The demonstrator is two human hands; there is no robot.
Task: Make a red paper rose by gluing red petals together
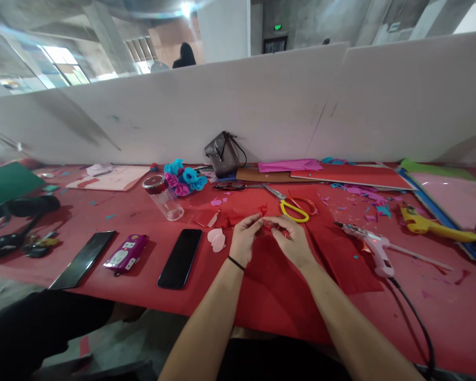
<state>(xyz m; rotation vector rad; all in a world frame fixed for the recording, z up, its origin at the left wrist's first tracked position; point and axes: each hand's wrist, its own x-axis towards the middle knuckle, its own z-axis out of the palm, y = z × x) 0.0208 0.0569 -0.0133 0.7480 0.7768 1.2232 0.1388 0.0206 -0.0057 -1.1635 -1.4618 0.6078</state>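
Over red paper sheets on the table, my left hand (245,237) and my right hand (292,242) meet, fingertips pinched together. Between them is a small crumpled piece of red paper (263,210); its lower part is hidden by the fingers. A large red paper sheet (343,262) lies beneath and to the right of my hands. Just beyond my right hand rest scissors with yellow handles (294,210). Pale pink paper petals (217,241) lie left of my left hand. A pink glue gun (375,246) with a black cord lies to the right.
A black phone (180,259), a purple packet (127,253) and a clear jar (164,201) stand or lie leftward. Behind are blue and pink paper flowers (184,179) and a dark pouch (223,154). A yellow glue gun (434,225) is far right. A white partition (174,116) runs behind.
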